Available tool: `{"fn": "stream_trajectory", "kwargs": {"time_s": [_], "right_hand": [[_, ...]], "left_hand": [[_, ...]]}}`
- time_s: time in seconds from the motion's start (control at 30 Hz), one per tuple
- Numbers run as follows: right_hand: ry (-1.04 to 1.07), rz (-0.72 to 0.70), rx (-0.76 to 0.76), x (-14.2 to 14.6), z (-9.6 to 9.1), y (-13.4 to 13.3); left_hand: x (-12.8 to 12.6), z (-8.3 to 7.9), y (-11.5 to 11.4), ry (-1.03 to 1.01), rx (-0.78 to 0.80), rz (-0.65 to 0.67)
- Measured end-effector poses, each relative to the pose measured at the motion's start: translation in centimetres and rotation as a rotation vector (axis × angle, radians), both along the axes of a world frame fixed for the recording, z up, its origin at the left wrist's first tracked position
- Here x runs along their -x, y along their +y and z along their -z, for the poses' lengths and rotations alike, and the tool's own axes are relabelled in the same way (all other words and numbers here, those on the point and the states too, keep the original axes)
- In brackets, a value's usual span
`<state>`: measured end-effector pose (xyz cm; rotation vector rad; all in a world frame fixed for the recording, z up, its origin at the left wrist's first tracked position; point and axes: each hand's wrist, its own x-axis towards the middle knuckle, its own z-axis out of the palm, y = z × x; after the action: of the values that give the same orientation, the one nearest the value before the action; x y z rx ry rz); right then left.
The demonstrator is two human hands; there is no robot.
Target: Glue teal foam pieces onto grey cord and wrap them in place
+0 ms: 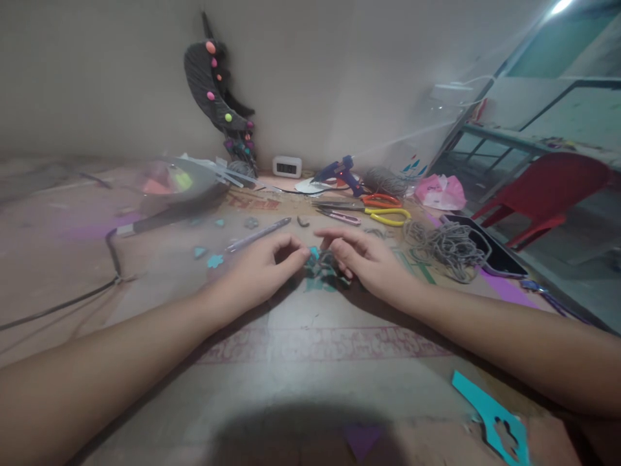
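My left hand (274,260) is closed in a pinch, thumb and forefinger tips meeting at a small teal piece (314,252). Facing it, my right hand (363,257) has its thumb against curled fingers, with the forefinger reaching forward. A small grey shape lies blurred between the hands, and I cannot tell which fingers grip it. Near my left wrist are a teal flower cutout (215,261) and a small teal piece (199,252). A pen (259,234) lies just beyond my left hand. A grey flower-like piece (251,222) sits farther back.
Behind are orange-handled scissors (385,200), yellow-handled scissors (388,215), a blue glue gun (337,173) and a white clock (286,166). Tangled grey yarn (453,246) and a phone (504,255) lie right. A cut teal sheet (478,401) is near front right. A cable (58,303) crosses left.
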<state>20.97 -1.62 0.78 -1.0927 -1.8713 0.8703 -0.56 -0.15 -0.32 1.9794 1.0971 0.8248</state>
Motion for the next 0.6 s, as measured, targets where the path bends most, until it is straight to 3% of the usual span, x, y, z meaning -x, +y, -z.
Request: {"fn": "stream_trajectory", "kwargs": {"time_s": [0.17,0.37,0.6], "right_hand": [[0.232,0.111,-0.025,-0.5,0.2,0.5],[0.106,0.058,0.008,-0.2,-0.4,-0.4],[0.121,-0.001,0.065,0.0,-0.5,-0.9]], "left_hand": [[-0.1,0.1,0.0,-0.008,0.026,-0.034],[-0.2,0.0,0.0,-0.006,0.032,-0.032],[-0.2,0.0,0.1,-0.011,0.015,-0.029]]}}
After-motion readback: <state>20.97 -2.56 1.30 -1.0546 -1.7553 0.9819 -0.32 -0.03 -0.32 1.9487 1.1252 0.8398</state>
